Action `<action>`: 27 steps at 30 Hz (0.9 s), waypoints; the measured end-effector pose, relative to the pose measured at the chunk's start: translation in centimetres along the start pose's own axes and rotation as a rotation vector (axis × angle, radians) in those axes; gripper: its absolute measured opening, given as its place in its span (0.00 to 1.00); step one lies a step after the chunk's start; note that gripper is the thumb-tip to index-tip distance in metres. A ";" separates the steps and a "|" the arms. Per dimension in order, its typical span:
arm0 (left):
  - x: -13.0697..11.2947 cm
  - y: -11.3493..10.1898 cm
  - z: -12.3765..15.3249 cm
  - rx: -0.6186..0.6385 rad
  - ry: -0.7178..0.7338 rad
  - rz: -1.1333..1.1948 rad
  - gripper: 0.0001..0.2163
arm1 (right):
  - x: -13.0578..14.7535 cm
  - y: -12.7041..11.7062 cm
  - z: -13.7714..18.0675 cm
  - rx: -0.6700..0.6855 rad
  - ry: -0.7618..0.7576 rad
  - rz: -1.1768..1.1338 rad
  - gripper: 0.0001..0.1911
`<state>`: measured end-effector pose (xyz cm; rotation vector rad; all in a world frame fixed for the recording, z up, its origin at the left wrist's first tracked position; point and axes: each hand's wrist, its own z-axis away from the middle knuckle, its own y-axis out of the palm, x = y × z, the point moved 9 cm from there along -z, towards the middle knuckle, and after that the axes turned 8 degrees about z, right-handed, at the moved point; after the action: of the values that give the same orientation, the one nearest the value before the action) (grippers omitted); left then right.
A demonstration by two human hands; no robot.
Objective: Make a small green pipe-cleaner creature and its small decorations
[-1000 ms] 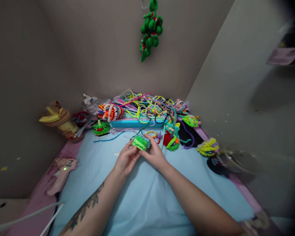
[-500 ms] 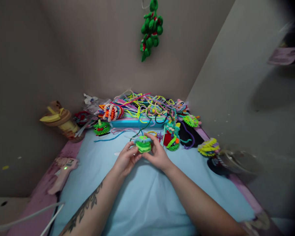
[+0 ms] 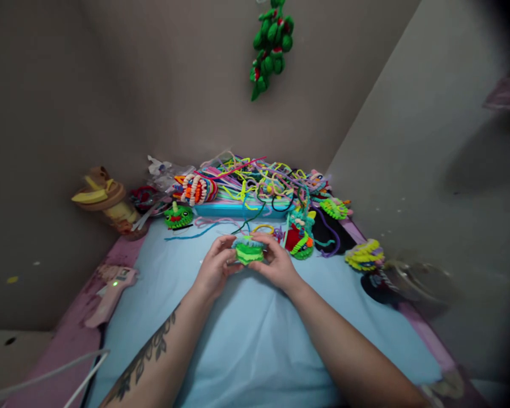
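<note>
Between my hands, just above the blue cloth (image 3: pixel 255 345), is a small round pipe-cleaner figure (image 3: pixel 249 253), green below with a light blue band on top. My left hand (image 3: pixel 216 265) grips its left side, fingers curled around it. From the other side my right hand (image 3: pixel 276 263) holds it between thumb and fingers. A blue pipe cleaner strand stands up behind the figure. Close beyond my right hand lies a red and green pipe-cleaner figure (image 3: pixel 300 241).
A blue tray (image 3: pixel 244 211) heaped with pipe cleaners (image 3: pixel 246 178) stands at the back. A green figure (image 3: pixel 178 216) and an orange-white striped one (image 3: pixel 196 190) sit to its left. A pink glue gun (image 3: pixel 113 294) lies left; a yellow coil (image 3: pixel 364 255) sits right.
My left hand has shifted its fingers up along the figure's side, and its upper fingers now sit nearer the top. The whole view has shifted slightly.
</note>
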<state>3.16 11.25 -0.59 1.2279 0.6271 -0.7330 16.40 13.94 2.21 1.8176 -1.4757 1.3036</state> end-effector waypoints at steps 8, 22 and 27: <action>0.5 -0.4 -0.1 -0.047 -0.089 0.061 0.15 | 0.2 0.4 0.2 0.037 -0.023 0.106 0.24; 0.9 -0.5 -0.3 -0.057 -0.112 0.083 0.14 | -0.1 0.5 0.2 0.042 -0.005 0.114 0.24; 0.9 -0.3 -0.2 -0.047 -0.128 0.133 0.15 | -0.4 0.3 0.1 0.017 0.038 0.004 0.25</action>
<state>3.48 11.26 -1.49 1.1581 0.4513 -0.6761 16.17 13.94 1.74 1.7915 -1.4533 1.3487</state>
